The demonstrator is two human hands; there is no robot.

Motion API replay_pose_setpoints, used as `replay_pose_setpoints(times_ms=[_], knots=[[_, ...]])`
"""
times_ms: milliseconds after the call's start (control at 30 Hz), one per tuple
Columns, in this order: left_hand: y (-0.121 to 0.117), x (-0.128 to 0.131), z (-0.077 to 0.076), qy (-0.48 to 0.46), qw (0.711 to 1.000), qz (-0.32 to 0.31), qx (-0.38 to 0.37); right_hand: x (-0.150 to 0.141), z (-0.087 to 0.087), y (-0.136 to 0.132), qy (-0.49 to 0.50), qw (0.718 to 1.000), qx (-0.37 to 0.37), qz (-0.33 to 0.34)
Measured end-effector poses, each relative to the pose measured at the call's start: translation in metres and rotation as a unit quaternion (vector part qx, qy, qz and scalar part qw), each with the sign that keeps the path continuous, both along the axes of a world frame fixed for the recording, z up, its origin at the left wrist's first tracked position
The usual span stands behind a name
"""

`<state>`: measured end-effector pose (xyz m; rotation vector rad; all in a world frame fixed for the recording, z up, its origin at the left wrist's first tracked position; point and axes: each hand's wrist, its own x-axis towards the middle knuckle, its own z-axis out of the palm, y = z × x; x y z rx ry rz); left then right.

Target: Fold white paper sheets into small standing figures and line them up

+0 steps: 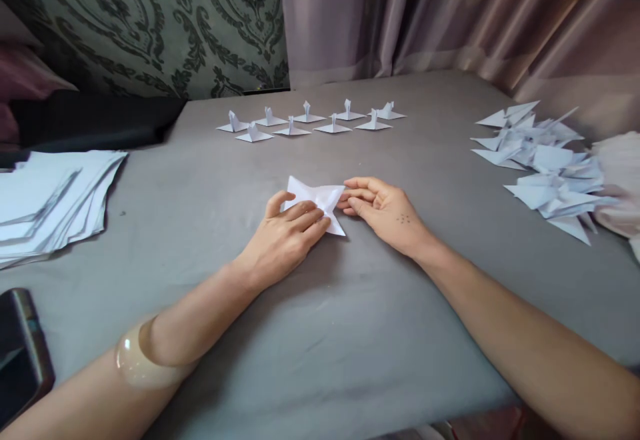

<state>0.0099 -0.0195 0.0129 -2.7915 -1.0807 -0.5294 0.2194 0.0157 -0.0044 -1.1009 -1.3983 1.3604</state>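
Note:
A white folded paper star (327, 195) with pointed corners lies at the middle of the grey table. My left hand (287, 230) reaches over its near left part, fingers bent and pressing on the paper, hiding that side. At the star's right tip, my right hand (377, 208) has its thumb and fingers closed around the paper's edge. The exact contact of the right fingertips is partly hidden. A clear bangle circles my left forearm.
Several folded paper pieces (333, 125) with upright centres stand in two rows beyond my hands. Loose folded papers (545, 160) are heaped at right. White sheets (65, 200) are stacked at left, near a dark phone (23, 353). Black cloth (95, 120) lies at the back left.

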Motion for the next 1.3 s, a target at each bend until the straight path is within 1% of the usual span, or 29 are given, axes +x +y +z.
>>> replay_pose_setpoints(times_ms=[100, 167, 233, 267, 300, 333, 367, 400, 467, 533, 567, 600, 667, 800, 867, 933, 1033, 1133, 1200, 1233, 1267, 1300], knots=[[0.0, 0.001, -0.001, -0.011, 1.0, 0.014, -0.023, -0.001, 0.002, -0.002, 0.009, 1.0, -0.009, 0.006], [-0.001, 0.001, -0.001, -0.042, 0.998, 0.017, -0.037, -0.001, 0.004, -0.004, 0.006, 1.0, -0.005, 0.006], [-0.002, 0.001, -0.001, -0.108, 0.992, 0.039, -0.053, -0.001, 0.007, -0.006, 0.004, 1.0, 0.015, -0.004], [-0.002, 0.001, 0.0, -0.157, 0.983, 0.063, -0.066, -0.001, 0.008, -0.007, 0.002, 0.999, 0.031, -0.015], [-0.003, 0.001, 0.001, -0.216, 0.968, 0.092, -0.09, -0.001, 0.01, -0.008, -0.003, 0.998, 0.052, -0.03], [-0.003, 0.002, 0.002, -0.282, 0.943, 0.122, -0.128, 0.0, 0.011, -0.009, -0.01, 0.996, 0.075, -0.048], [-0.002, 0.003, 0.004, -0.354, 0.908, 0.145, -0.174, 0.001, 0.013, -0.011, -0.02, 0.993, 0.1, -0.067], [-0.002, 0.004, 0.005, -0.425, 0.863, 0.156, -0.224, 0.002, 0.015, -0.012, -0.032, 0.988, 0.124, -0.083], [0.0, 0.005, 0.009, -0.548, 0.757, 0.153, -0.322, 0.003, 0.018, -0.017, -0.052, 0.979, 0.164, -0.108], [0.002, 0.007, 0.013, -0.62, 0.66, 0.147, -0.398, 0.004, 0.022, -0.022, -0.068, 0.972, 0.187, -0.122], [0.003, 0.007, 0.015, -0.636, 0.622, 0.149, -0.431, 0.005, 0.024, -0.024, -0.073, 0.969, 0.198, -0.127], [0.004, 0.007, 0.016, -0.643, 0.591, 0.152, -0.463, 0.004, 0.025, -0.027, -0.078, 0.967, 0.206, -0.128], [0.005, 0.006, 0.018, -0.645, 0.544, 0.151, -0.515, 0.004, 0.027, -0.031, -0.089, 0.963, 0.222, -0.126], [0.007, 0.005, 0.017, -0.661, 0.465, 0.135, -0.574, 0.001, 0.027, -0.036, -0.114, 0.955, 0.253, -0.101], [0.007, 0.005, 0.017, -0.671, 0.435, 0.135, -0.585, 0.0, 0.027, -0.038, -0.127, 0.953, 0.261, -0.092], [0.007, 0.005, 0.016, -0.674, 0.427, 0.14, -0.586, -0.001, 0.027, -0.039, -0.137, 0.95, 0.267, -0.086], [0.006, 0.004, 0.016, -0.667, 0.436, 0.142, -0.587, -0.001, 0.027, -0.039, -0.149, 0.949, 0.267, -0.079], [0.007, 0.004, 0.015, -0.663, 0.434, 0.128, -0.597, -0.001, 0.026, -0.039, -0.155, 0.948, 0.267, -0.077], [0.008, 0.004, 0.014, -0.656, 0.44, 0.122, -0.601, -0.001, 0.025, -0.038, -0.159, 0.947, 0.267, -0.077], [0.008, 0.004, 0.014, -0.652, 0.452, 0.124, -0.596, -0.001, 0.025, -0.038, -0.16, 0.947, 0.268, -0.079], [0.007, 0.004, 0.014, -0.65, 0.475, 0.129, -0.579, -0.001, 0.025, -0.038, -0.16, 0.946, 0.271, -0.081], [0.006, 0.003, 0.015, -0.651, 0.513, 0.138, -0.543, -0.001, 0.025, -0.038, -0.159, 0.945, 0.274, -0.085]])
